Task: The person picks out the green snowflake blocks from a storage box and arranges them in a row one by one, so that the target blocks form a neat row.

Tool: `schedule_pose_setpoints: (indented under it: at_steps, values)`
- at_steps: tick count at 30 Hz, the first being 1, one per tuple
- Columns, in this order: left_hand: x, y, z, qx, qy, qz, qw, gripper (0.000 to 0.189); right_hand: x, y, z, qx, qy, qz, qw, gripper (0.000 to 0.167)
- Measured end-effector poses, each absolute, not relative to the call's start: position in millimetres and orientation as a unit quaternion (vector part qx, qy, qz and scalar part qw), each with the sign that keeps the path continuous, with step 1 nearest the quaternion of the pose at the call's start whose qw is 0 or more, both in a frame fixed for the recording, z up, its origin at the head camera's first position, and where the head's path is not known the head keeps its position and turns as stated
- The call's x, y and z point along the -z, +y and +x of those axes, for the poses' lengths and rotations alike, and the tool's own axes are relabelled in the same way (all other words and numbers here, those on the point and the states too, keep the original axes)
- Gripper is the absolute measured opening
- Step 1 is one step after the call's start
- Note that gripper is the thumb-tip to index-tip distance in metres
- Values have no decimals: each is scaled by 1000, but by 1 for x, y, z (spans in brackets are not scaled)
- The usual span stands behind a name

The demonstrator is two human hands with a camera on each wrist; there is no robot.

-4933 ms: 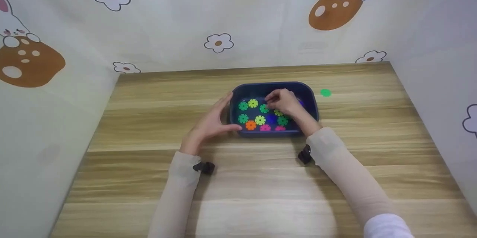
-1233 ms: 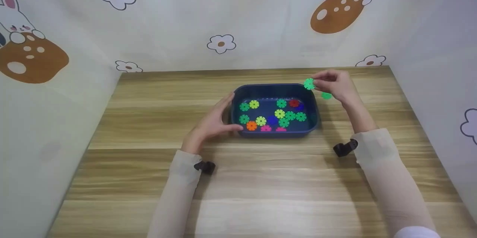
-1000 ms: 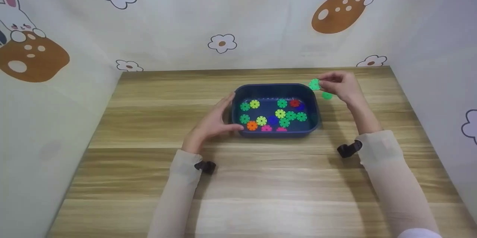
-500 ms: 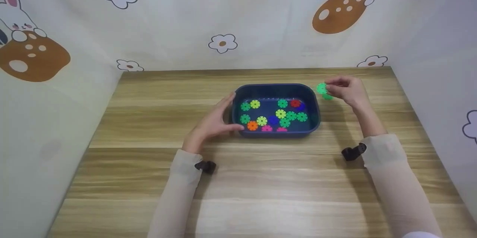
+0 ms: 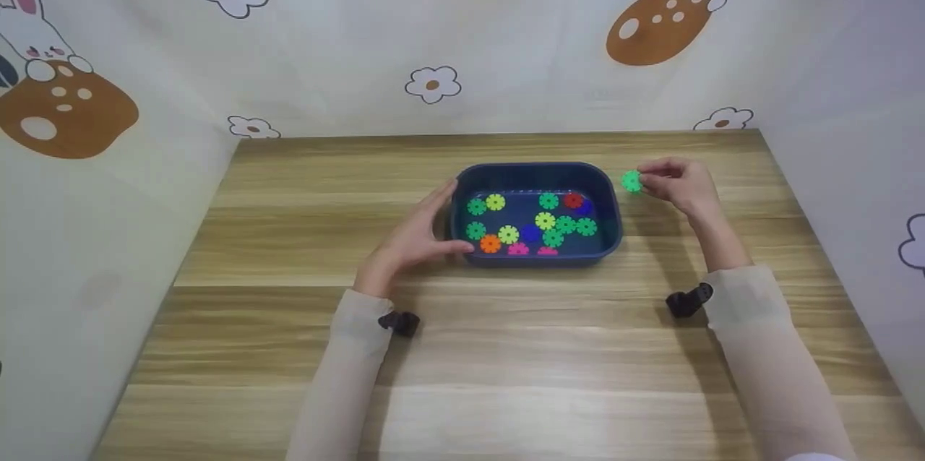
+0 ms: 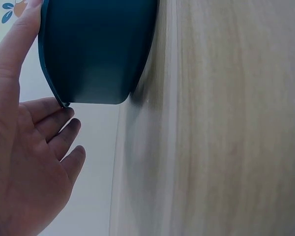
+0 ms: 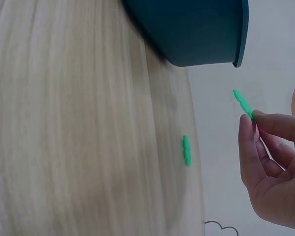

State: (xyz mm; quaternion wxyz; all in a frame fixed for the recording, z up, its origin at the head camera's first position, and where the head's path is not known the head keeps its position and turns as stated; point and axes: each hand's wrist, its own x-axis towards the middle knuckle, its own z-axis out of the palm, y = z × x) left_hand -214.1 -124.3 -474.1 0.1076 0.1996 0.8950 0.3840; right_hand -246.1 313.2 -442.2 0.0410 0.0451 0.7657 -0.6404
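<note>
My right hand point(image 5: 683, 183) pinches a green snowflake building disc point(image 5: 631, 182) between thumb and fingertips, off the right end of the navy plastic bin point(image 5: 535, 260). In the right wrist view this held disc point(image 7: 243, 103) is raised above the tabletop, tilted. A second green disc point(image 7: 187, 150) lies flat on the table below it; in the head view the held one covers it. My left hand point(image 5: 408, 237) rests against the bin's left end, thumb at the front corner and extended fingers at the back corner. The left wrist view shows fingertips point(image 6: 64, 110) right at the rim.
Inside the bin lie several loose discs: green, yellow, blue, a red disc point(image 5: 573, 200), an orange disc point(image 5: 490, 243) and pink ones along the front wall. The wooden table point(image 5: 506, 360) meets a patterned cloth wall point(image 5: 520, 35) at the back and sides.
My right hand came out of the bin with a green disc, then moved right and downward in view, over the disc on the table. The left hand has stayed at the bin.
</note>
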Motion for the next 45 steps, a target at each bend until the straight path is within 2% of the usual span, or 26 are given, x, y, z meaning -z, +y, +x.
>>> schedule_pose_setpoints:
  at_steps: [8, 14, 18, 27, 35, 41, 45]
  values:
    - [473, -124, -213, -384, 896, 194, 108, 114, 450, 319, -246, 587, 807, 57, 42, 30]
    - [474, -124, -212, -383, 896, 195, 107, 113, 456, 323, -245, 550, 831, 66, 44, 37]
    - [474, -123, -212, -385, 896, 191, 109, 112, 459, 325, -244, 545, 834, 72, 48, 36]
    - [473, -122, -211, -376, 902, 176, 116, 110, 467, 331, -242, 618, 778, 86, 70, 20]
    - [473, -122, -211, -383, 900, 171, 120, 111, 469, 332, -241, 611, 783, 90, 82, 27]
    - [474, -123, -212, -380, 901, 173, 118, 111, 472, 333, -243, 609, 783, 94, 90, 24]
    - [474, -123, -212, -381, 900, 176, 118, 111, 472, 332, -243, 594, 792, 101, 95, 32]
